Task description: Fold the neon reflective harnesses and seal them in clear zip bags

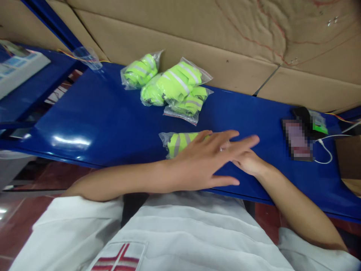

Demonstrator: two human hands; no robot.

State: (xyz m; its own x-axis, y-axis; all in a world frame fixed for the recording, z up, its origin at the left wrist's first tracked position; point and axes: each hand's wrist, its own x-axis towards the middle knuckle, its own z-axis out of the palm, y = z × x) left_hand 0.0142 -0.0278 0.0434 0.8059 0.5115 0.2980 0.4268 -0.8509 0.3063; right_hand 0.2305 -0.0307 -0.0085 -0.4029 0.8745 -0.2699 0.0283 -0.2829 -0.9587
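A clear plastic bag with a folded neon-yellow, grey-striped item lies on the blue table near its front edge. My left hand is spread over the bag's right part with its fingers apart, pointing right. Beyond its fingertips, my right hand comes in from the right, partly covered by the left hand; its fingers are mostly hidden, so its grip cannot be made out. Further back lies a pile of similar bagged neon-yellow items, with another bag at its left.
The blue table runs up to cardboard panels at the back. A clear cup stands at the back left. At the right are a blurred-out phone, a white cable, a black item and a cardboard box.
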